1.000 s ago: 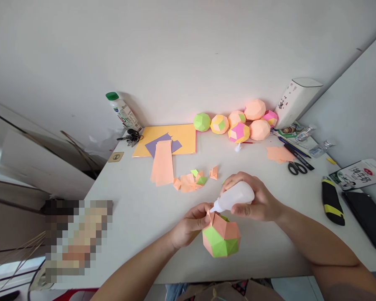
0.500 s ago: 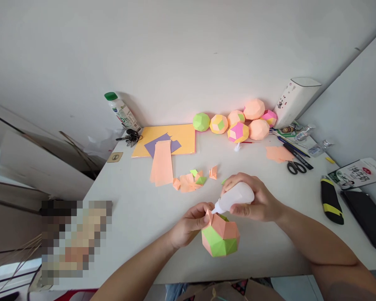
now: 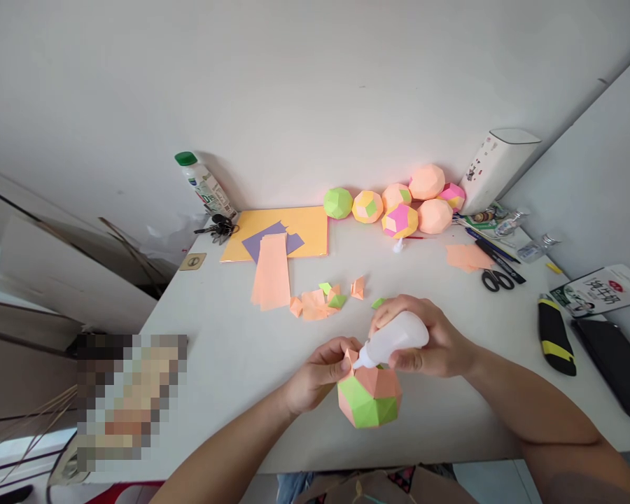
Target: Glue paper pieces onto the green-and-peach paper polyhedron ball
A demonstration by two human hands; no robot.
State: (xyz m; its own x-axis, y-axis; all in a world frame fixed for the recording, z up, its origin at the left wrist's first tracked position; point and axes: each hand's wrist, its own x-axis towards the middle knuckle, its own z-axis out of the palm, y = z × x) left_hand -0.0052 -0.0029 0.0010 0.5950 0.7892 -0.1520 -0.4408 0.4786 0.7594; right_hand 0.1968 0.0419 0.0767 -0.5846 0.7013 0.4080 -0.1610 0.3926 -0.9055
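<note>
Near the table's front edge is a faceted paper ball in peach and green, open at its top. My left hand pinches a peach flap on the ball's upper left rim between thumb and fingers. Wrapped in my right hand is a white squeeze glue bottle, tilted with its nozzle down at that flap. Whether glue is coming out is too small to tell. Behind my hands lie folded peach and green paper pieces.
Finished paper balls stand along the wall. Peach strips overlap a yellow sheet at left. On the right are scissors, a black-and-yellow cutter and a dark phone-like slab. A green-capped bottle leans at back left.
My right hand has lowered slightly with the glue bottle, and its nozzle has moved down along the flap. The left hand and the ball stay almost still.
</note>
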